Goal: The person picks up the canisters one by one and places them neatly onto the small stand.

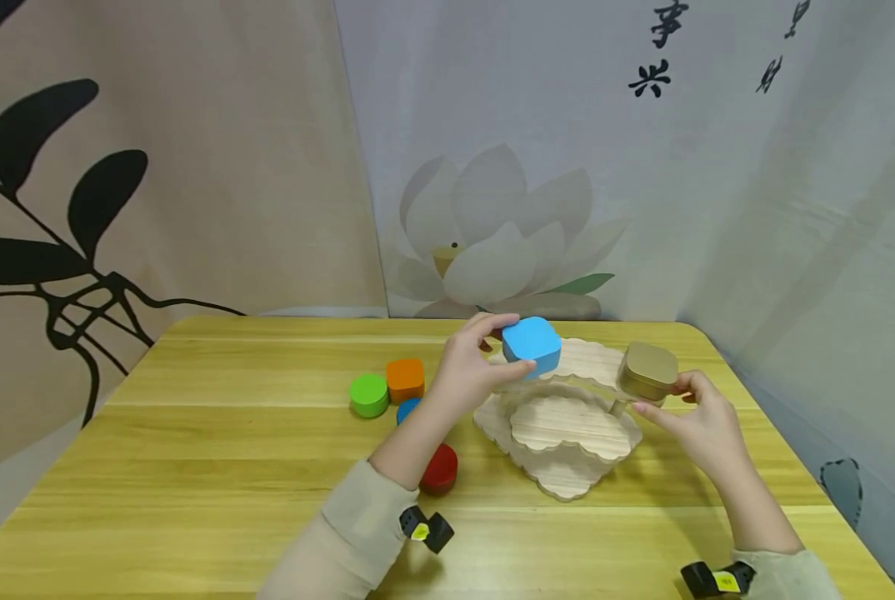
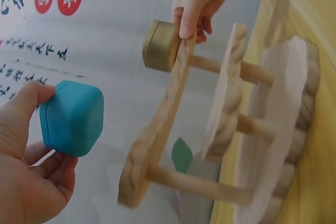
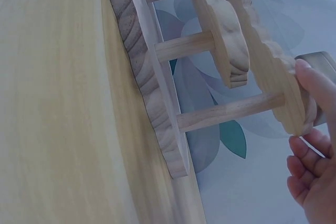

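My left hand [image 1: 468,372] pinches a light blue rounded-square tin [image 1: 532,345] between thumb and fingers. It holds the tin up, apart from the stand's top tier in the left wrist view. A wooden tiered stand [image 2: 163,129] with scalloped edges rests on the table. On one end of its top tier sits a gold rounded-square tin [image 1: 647,372]. Beside this tin my right hand [image 1: 706,427] grips the end of the top tier, thumb [image 3: 310,80] at its edge and the other fingers curled on the far side. Those fingers are partly hidden in the head view.
Left of the stand on the wooden table [image 1: 215,467] are a green round tin [image 1: 368,396], an orange squarish tin [image 1: 406,381] and a red round tin [image 1: 440,471]. Another blue tin [image 1: 407,408] is mostly behind the left forearm. A printed curtain [image 1: 267,167] hangs behind the table.
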`<control>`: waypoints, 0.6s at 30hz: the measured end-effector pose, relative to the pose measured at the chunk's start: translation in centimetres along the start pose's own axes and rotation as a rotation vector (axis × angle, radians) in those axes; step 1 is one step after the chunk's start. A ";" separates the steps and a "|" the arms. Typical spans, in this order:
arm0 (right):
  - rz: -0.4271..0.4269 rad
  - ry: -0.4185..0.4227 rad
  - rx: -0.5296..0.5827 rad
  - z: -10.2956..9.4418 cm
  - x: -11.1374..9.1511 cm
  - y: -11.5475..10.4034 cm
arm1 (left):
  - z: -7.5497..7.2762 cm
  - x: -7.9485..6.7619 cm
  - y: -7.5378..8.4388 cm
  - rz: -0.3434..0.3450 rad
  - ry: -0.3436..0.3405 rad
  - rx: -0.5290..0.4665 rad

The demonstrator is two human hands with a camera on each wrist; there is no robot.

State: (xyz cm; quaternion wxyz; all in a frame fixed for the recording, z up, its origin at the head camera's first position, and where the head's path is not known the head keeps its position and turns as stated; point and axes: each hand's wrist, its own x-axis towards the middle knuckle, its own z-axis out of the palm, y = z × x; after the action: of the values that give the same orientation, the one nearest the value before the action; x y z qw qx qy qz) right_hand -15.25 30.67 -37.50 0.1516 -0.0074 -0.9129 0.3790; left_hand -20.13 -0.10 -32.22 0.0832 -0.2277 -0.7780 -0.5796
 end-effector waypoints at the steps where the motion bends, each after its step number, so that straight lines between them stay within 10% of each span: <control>1: 0.000 0.001 0.000 0.0 0.0 0.0 | 0.3 0.2 0.1 0.002 -0.003 -0.006; 18: 0.000 0.007 -0.005 0.0 0.0 0.0 | 4.6 2.5 1.4 -0.029 -0.019 -0.037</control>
State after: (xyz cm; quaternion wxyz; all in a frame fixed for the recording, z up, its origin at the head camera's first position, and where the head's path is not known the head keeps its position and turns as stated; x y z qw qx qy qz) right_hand -15.27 30.68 -37.56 0.1546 -0.0091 -0.9132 0.3769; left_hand -21.12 5.19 -31.46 0.0632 -0.2235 -0.7712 -0.5927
